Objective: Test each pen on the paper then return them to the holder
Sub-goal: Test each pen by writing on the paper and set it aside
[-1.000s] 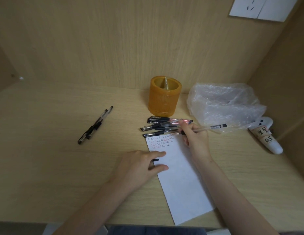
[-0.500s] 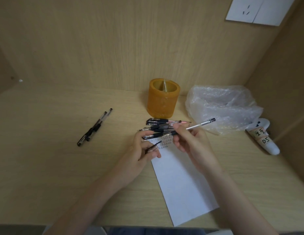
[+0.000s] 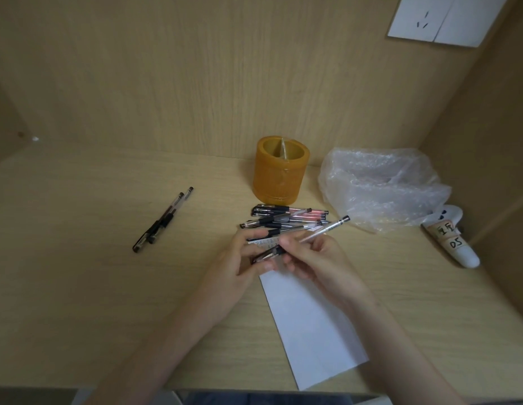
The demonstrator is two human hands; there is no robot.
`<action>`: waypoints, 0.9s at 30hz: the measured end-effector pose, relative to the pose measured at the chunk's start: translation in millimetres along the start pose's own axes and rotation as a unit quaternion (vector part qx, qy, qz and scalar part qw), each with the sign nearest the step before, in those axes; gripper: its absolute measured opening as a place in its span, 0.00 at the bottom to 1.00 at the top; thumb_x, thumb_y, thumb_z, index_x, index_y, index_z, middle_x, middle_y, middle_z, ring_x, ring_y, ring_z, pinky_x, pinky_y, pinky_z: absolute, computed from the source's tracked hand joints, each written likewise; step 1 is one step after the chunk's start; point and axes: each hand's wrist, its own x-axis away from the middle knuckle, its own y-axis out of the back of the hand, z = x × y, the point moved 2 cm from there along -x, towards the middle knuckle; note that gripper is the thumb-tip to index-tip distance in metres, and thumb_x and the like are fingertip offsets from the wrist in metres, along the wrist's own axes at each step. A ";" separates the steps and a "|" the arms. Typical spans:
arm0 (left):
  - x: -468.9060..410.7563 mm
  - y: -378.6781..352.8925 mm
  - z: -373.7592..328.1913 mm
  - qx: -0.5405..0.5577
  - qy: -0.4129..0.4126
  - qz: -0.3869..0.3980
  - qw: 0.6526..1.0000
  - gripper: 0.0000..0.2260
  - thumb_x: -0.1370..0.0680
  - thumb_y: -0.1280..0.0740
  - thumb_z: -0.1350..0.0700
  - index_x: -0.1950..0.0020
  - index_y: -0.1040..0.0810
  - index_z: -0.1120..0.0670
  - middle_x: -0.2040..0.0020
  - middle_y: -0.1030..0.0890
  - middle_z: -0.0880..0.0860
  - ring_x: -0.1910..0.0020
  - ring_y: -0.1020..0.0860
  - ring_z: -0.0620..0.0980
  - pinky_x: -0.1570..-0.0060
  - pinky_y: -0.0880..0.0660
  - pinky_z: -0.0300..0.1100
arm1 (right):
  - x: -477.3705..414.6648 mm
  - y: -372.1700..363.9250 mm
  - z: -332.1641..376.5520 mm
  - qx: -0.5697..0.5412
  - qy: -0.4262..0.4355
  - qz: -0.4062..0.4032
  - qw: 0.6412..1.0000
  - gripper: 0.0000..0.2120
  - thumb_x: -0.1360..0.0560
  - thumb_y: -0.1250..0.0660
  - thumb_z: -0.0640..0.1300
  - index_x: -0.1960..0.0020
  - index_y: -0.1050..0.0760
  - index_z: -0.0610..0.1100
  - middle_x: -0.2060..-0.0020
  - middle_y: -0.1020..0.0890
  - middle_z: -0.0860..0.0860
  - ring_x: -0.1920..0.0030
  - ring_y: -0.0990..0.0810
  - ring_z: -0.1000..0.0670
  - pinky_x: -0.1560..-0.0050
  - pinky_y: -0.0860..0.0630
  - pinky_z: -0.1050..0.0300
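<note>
Right hand pinches the clear barrel of a pen between thumb and curled fingers. The left hand curls round the same pen's dark end. Whether its cap is fully seated I cannot tell. The pen slants just above the top of the paper, which runs from the middle of the tabletop towards its front edge.

Risks, as I judge them:
- A half-pushed cap could slip and leave ink on the fingers or smear the test marks.
- The forearms hang over a thin, loose sheet, so a drag of the wrist could slide or crease it.
- The pile of pens between paper and holder is made of round, smooth barrels. A nudge could set them rolling and mix tested with untested.
- The holder has a thin divider across its mouth that a dropped pen might catch on.

The holder is a stubby amber cylinder with thick, waxy-looking walls, standing near the middle of the back edge. Two more pens lie side by side towards the left edge. A crinkled, translucent plastic bag slumps in the back right corner, and a smooth white tube with handwritten labels lies by the right edge. The tabletop is a pale wood-grain laminate.
</note>
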 end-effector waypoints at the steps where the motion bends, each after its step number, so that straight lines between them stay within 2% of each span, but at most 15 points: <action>1: -0.2 0.8 2.4 -0.006 0.005 -0.005 1.000 0.14 0.26 0.31 0.58 0.44 0.28 0.44 0.52 0.18 0.42 0.56 0.22 0.34 0.54 0.30 0.30 | 1.3 -1.1 0.4 -0.012 -0.004 0.012 1.000 0.09 0.24 0.35 0.37 0.62 0.24 0.36 0.75 0.22 0.49 0.77 0.28 0.56 0.76 0.34 0.67; 3: 0.3 2.1 4.2 -0.022 0.007 -0.006 1.000 0.11 0.27 0.31 0.59 0.50 0.23 0.44 0.58 0.18 0.40 0.58 0.20 0.37 0.56 0.26 0.34 | 3.4 -2.1 1.1 -0.016 -0.003 0.022 1.000 0.09 0.24 0.36 0.36 0.63 0.23 0.35 0.75 0.20 0.49 0.76 0.26 0.56 0.75 0.32 0.67; 5: 2.1 2.5 4.9 -0.021 0.018 -0.009 1.000 0.09 0.27 0.31 0.60 0.54 0.20 0.45 0.67 0.18 0.43 0.69 0.22 0.40 0.69 0.27 0.35 | 4.2 -2.5 1.6 0.000 0.003 0.019 1.000 0.08 0.26 0.33 0.38 0.63 0.22 0.36 0.73 0.18 0.48 0.75 0.25 0.54 0.75 0.31 0.66; 7: 4.2 2.5 5.5 -0.015 0.027 -0.016 0.999 0.06 0.26 0.31 0.60 0.57 0.19 0.49 0.69 0.19 0.46 0.74 0.24 0.41 0.74 0.31 0.35 | 4.0 -3.0 1.1 0.015 0.008 0.009 1.000 0.06 0.28 0.30 0.38 0.63 0.21 0.37 0.72 0.18 0.47 0.75 0.25 0.52 0.75 0.31 0.65; 13: 8.3 -1.5 1.8 -0.078 0.007 -0.023 0.997 0.05 0.25 0.33 0.58 0.60 0.20 0.55 0.71 0.22 0.48 0.75 0.28 0.41 0.70 0.30 0.35 | 2.9 -4.1 -7.0 0.008 0.008 -0.010 1.000 0.03 0.27 0.31 0.35 0.59 0.23 0.35 0.72 0.19 0.46 0.76 0.26 0.53 0.76 0.31 0.63; 16: 6.2 -1.2 1.0 -0.102 0.007 -0.023 0.994 0.05 0.25 0.33 0.57 0.60 0.20 0.54 0.73 0.23 0.43 0.75 0.29 0.40 0.71 0.32 0.34 | 3.7 -3.9 -9.6 0.006 0.013 -0.009 1.000 0.04 0.28 0.31 0.37 0.60 0.22 0.36 0.72 0.19 0.46 0.76 0.27 0.53 0.75 0.31 0.64; 23: 0.8 -1.5 -4.7 -0.123 0.008 -0.011 0.992 0.06 0.25 0.33 0.56 0.61 0.20 0.54 0.72 0.23 0.46 0.74 0.28 0.40 0.71 0.34 0.32 | 5.1 -1.4 -8.3 0.019 0.023 -0.003 1.000 0.08 0.29 0.30 0.44 0.64 0.21 0.40 0.73 0.21 0.45 0.76 0.30 0.51 0.74 0.32 0.65; 25: -2.6 -0.6 -7.0 -0.127 0.008 -0.014 0.992 0.06 0.25 0.33 0.56 0.62 0.20 0.53 0.72 0.22 0.46 0.73 0.26 0.41 0.69 0.30 0.36 | 3.9 -2.1 -6.9 0.039 0.017 -0.003 0.999 0.12 0.27 0.32 0.44 0.66 0.21 0.39 0.75 0.21 0.47 0.78 0.31 0.53 0.74 0.33 0.66; 27: -10.0 2.3 -9.0 -0.155 0.005 -0.032 0.987 0.06 0.25 0.33 0.54 0.60 0.20 0.51 0.70 0.21 0.46 0.70 0.24 0.43 0.64 0.28 0.41 | 1.4 -4.8 -4.9 0.038 0.003 -0.011 0.999 0.15 0.24 0.34 0.46 0.63 0.20 0.36 0.73 0.19 0.46 0.77 0.29 0.53 0.74 0.33 0.66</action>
